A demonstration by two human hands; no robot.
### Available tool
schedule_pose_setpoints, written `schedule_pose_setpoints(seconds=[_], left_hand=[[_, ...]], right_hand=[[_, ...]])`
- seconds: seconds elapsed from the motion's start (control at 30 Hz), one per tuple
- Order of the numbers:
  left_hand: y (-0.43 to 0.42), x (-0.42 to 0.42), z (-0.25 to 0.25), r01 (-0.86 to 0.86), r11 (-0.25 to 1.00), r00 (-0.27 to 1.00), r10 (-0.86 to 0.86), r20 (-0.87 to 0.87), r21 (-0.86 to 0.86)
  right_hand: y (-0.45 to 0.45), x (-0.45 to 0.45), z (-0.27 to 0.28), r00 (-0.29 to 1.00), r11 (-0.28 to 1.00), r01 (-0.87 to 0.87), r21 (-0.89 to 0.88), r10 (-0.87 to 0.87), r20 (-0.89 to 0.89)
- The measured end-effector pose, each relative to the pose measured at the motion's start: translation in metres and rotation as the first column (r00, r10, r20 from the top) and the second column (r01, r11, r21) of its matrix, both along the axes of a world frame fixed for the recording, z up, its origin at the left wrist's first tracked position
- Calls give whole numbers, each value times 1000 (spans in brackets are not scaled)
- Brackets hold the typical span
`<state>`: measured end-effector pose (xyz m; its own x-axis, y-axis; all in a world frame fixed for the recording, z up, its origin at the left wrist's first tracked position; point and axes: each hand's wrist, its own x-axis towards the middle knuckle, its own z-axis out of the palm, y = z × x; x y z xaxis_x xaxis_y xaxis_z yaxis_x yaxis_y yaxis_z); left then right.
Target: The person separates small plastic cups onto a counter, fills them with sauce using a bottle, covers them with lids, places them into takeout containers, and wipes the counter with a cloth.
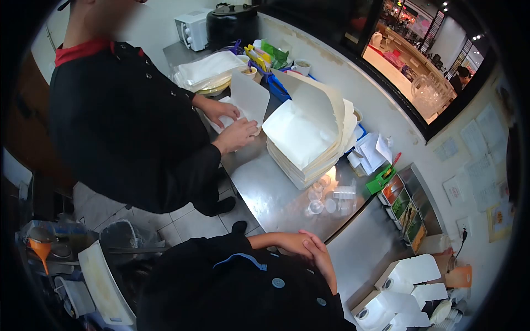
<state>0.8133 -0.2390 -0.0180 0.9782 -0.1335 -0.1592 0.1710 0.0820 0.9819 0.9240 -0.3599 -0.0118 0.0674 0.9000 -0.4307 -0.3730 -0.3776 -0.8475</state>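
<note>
My right hand (293, 244) and my left hand (320, 255) are clasped together in front of my black jacket, at the near edge of the steel counter (256, 190). Their fingers are folded against each other, with no object visible between them. Nearest to them on the counter are small clear plastic cups (316, 207) and lids. Beyond these rises a tall stack of open white cardboard boxes (301, 135). At the left, a co-worker in a black jacket has both hands (237, 135) on an open white box (249, 99).
A green tape dispenser (381, 177) and a tray of food compartments (406, 212) line the right side. Open boxes (408, 276) stand at the lower right. A black pot (232, 27) and white microwave (191, 30) are at the back. The co-worker's body (127, 127) occupies the left.
</note>
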Motion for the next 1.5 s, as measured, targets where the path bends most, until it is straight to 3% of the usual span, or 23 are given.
schedule_pose_setpoints(seconds=[0.07,0.2,0.3,0.4,0.5,0.6,0.7,0.8,0.9,1.0,1.1,1.2,1.3,1.37,1.43,1.5], left_hand=[[2,10,-26,21,987,998,-12,57,-157],[26,1,-10,68,992,994,-76,-73,-105],[34,-8,-29,18,996,1000,-18,4,-87],[49,-12,-21,97,993,995,-98,-5,-60],[57,-10,-7,105,991,994,-104,14,-88],[54,-6,-17,78,996,994,-76,81,-30],[52,2,-30,93,996,988,-93,119,12],[58,-3,2,23,977,969,-74,234,212],[62,-1,-7,-77,891,920,-110,376,447],[61,-1,-7,-208,881,832,-69,550,426],[63,-9,12,-464,759,784,111,611,457],[59,-13,27,-269,917,881,110,459,296],[55,-16,52,81,996,950,-89,298,37],[56,-9,48,222,971,893,-240,381,92],[59,-11,39,133,899,798,-347,493,418],[50,-8,23,106,931,863,-261,432,350]], right_hand=[[5,-2,7,994,997,80,-9,-81,-72],[17,-16,-1,970,988,156,-7,-154,-190],[29,-29,-3,984,986,164,35,-161,-78],[38,-31,-17,983,981,184,65,-182,-31],[46,-35,5,975,977,209,33,-206,-83],[44,-32,-2,977,973,214,82,-215,1],[44,-34,0,961,958,275,84,-273,-41],[43,-27,-4,950,958,267,104,-280,140],[43,-23,0,918,958,249,144,-281,278],[44,-24,2,856,883,310,353,-421,300],[49,-25,-5,822,833,388,395,-506,260],[50,-37,18,849,789,487,373,-529,10],[50,-38,23,974,867,161,471,-216,66],[51,-35,29,989,862,-26,506,-53,141],[52,-17,31,958,817,-217,534,74,276],[54,-22,20,966,857,-110,504,-26,255]])
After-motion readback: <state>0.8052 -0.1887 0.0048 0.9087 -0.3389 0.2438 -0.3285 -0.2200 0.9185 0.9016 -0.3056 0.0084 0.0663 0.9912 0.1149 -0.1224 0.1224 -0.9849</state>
